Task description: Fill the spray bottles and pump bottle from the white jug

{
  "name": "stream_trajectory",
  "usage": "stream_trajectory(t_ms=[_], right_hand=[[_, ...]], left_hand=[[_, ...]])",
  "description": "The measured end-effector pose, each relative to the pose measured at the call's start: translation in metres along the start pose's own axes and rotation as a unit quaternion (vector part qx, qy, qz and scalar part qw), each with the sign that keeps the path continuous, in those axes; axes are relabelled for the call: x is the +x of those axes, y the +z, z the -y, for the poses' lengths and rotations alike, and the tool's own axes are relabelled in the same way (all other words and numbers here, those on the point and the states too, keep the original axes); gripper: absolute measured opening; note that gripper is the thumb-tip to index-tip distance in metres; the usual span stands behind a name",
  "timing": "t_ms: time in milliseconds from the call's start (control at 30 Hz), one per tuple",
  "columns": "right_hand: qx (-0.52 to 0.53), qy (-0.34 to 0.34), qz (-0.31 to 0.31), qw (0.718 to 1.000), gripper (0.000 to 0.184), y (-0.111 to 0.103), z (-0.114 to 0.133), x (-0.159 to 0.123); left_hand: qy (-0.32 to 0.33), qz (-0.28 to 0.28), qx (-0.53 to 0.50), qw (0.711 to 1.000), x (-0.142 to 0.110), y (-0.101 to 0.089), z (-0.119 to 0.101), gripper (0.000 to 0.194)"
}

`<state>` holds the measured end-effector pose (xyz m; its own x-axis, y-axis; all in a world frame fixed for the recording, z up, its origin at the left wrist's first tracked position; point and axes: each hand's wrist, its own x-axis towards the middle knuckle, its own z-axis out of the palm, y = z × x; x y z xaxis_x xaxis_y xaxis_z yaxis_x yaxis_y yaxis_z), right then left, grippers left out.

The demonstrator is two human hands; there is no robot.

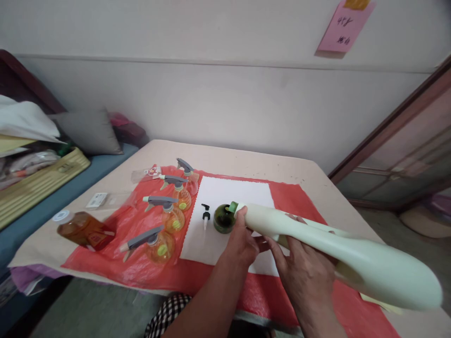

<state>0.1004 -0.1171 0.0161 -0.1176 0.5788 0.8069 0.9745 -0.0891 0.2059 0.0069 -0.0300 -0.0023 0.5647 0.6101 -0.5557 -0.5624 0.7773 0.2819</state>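
Observation:
I hold a large pale green jug tilted almost level, its neck pointing left. My left hand is closed around the neck end. My right hand grips the handle farther back along the body. The jug's green mouth sits over the opening of a dark green round bottle, which stands upright on a white sheet. Whether liquid is flowing cannot be seen. Just left of the bottle lies a black pump head with a pale tube.
Several round clear bottles with grey spray triggers, such as the front one, stand in a row on red plastic. An amber bottle with a white cap leans at the left. A clear packet lies behind it. A pink note hangs on the wall.

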Motion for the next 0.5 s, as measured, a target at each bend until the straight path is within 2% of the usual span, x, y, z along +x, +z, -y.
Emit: stream_trajectory(t_ms=[500], right_hand=[[-0.007, -0.006, -0.003, 1.0, 0.041, -0.0009, -0.0003, 0.0011]], left_hand=[[0.001, 0.004, -0.003, 1.0, 0.0016, -0.001, 0.0003, 0.052]])
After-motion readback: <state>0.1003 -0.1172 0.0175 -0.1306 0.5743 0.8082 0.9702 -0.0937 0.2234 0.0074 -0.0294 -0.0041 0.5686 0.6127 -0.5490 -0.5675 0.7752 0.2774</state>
